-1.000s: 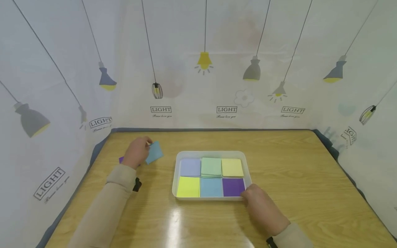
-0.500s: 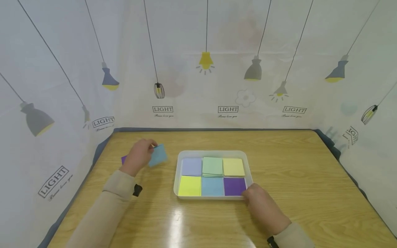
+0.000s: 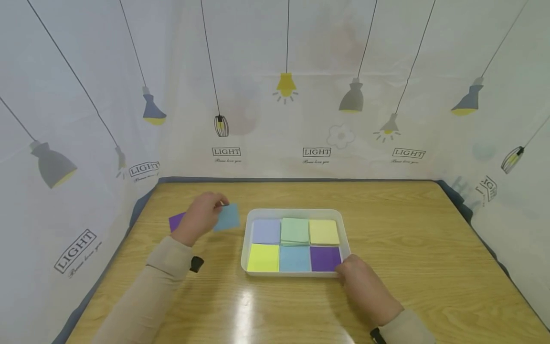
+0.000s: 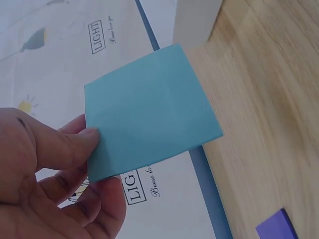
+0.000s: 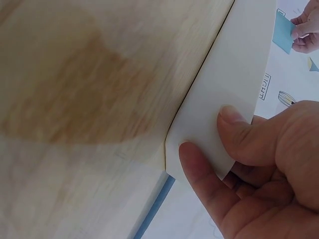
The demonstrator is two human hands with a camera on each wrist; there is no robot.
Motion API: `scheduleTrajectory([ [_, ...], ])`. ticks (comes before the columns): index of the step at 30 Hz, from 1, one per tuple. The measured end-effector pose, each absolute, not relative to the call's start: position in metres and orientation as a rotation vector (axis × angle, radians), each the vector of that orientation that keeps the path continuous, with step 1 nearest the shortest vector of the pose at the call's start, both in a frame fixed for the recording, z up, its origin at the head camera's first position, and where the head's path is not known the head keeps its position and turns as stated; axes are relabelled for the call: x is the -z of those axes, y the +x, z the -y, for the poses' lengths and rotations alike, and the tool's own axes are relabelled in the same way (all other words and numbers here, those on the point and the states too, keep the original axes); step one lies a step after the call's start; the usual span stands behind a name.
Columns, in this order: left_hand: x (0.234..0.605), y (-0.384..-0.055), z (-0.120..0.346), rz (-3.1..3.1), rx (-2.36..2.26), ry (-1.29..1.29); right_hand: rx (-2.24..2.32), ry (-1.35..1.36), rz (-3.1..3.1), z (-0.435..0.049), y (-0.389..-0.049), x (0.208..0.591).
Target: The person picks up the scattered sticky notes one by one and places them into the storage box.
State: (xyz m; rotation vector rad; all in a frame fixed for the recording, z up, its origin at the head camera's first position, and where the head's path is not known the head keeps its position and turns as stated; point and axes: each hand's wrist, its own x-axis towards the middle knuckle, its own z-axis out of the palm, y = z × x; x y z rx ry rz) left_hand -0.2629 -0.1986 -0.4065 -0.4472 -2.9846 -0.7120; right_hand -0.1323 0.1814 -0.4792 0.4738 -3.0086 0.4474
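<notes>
A blue sticky-note pad point(image 4: 149, 109) is pinched at one corner between the thumb and fingers of my left hand point(image 3: 199, 217), raised over the table left of the tray. A purple sticky-note pad point(image 3: 176, 221) lies on the table behind that hand, partly hidden by it. My right hand point(image 3: 365, 286) holds the near right corner of a white tray point(image 5: 209, 104), thumb and index finger against its outer wall. Inside the tray are two rows of note pads: lavender point(image 3: 266, 231), green point(image 3: 294, 231) and pale yellow point(image 3: 324, 232) behind; bright yellow point(image 3: 263, 258), blue point(image 3: 294, 259) and purple point(image 3: 325, 258) in front.
The wooden table point(image 3: 408, 229) reaches back to a pale wall covering point(image 3: 258, 95) printed with hanging lamps. The same covering rises along the left and right sides. A dark blue border runs along the table's edges.
My left hand has moved to the right with the blue sticky-note pad, toward the tray, uncovering more of the purple pad. My right hand stays at the tray's corner.
</notes>
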Motion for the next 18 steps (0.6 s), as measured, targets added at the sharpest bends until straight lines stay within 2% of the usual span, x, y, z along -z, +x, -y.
scheduleTrajectory([
  [18, 0.397, -0.250, 0.156, 2.911, 0.745, -0.617, -0.479, 0.511, 2.992, -0.183, -0.130, 0.478],
])
